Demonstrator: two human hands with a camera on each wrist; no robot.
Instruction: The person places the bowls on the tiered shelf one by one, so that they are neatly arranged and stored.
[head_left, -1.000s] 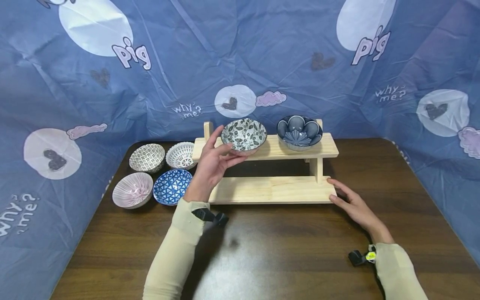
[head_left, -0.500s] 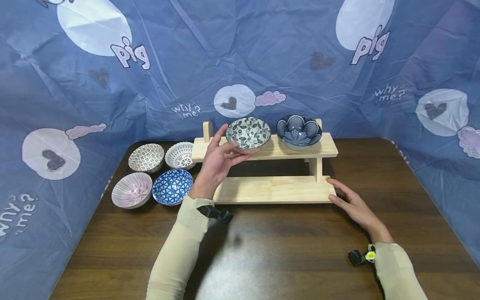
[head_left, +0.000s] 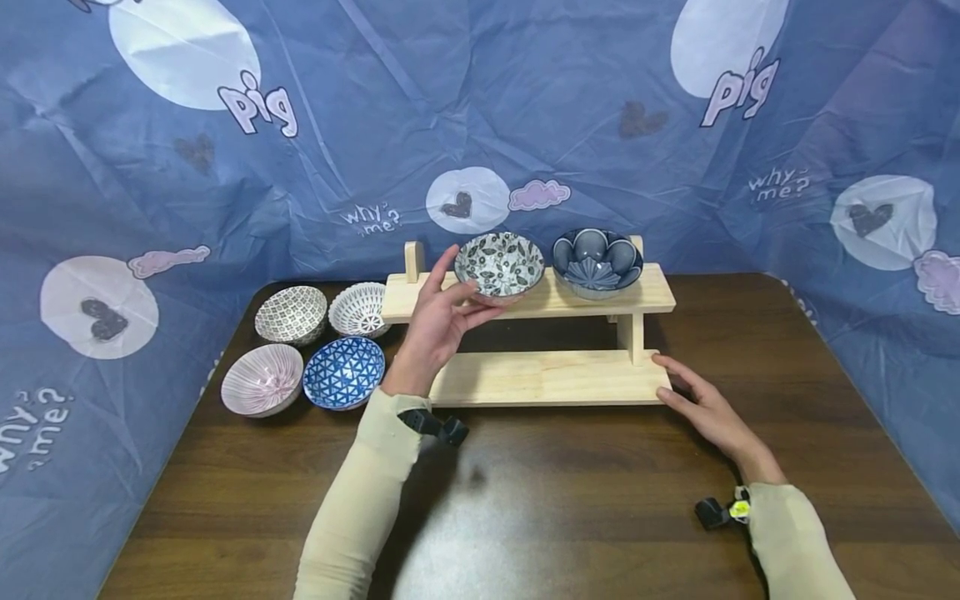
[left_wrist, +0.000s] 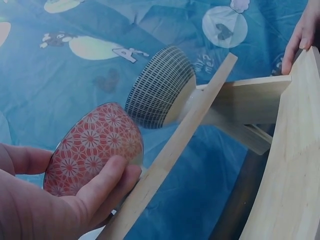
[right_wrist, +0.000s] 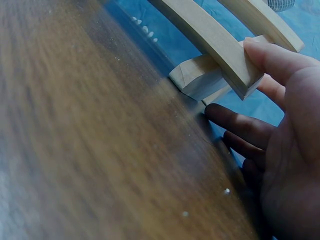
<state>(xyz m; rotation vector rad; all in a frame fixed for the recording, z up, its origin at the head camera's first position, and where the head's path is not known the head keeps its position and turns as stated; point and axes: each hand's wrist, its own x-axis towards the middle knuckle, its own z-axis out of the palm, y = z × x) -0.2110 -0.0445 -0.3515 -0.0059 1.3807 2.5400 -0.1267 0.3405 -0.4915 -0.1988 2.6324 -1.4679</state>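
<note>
At the far left of the brown wood-grain worktop [head_left: 555, 500] sits a white ceramic bowl with pink radiating stripes [head_left: 262, 381], and just behind it a white bowl with a brown lattice pattern [head_left: 291, 315]. Next come a blue-and-white bowl patterned with triangles [head_left: 343, 372] and, behind that, a white scalloped bowl with dark markings [head_left: 358, 308], partly hidden by the pale wooden two-tier stand [head_left: 633, 337]. My left grip [head_left: 437, 323] holds a round bowl with grey-green leaves inside and a red floral outside [head_left: 500, 262], at the upper board [head_left: 652, 287]; I cannot tell whether its base touches the wood. Right of it, near but apart, a dark blue petal-patterned bowl [head_left: 597, 262] rests on the same board. At the far right my right grip [head_left: 708, 408] is loosely spread, thumb and forefinger apart, touching the right end of the lower board [head_left: 540, 377].
</note>
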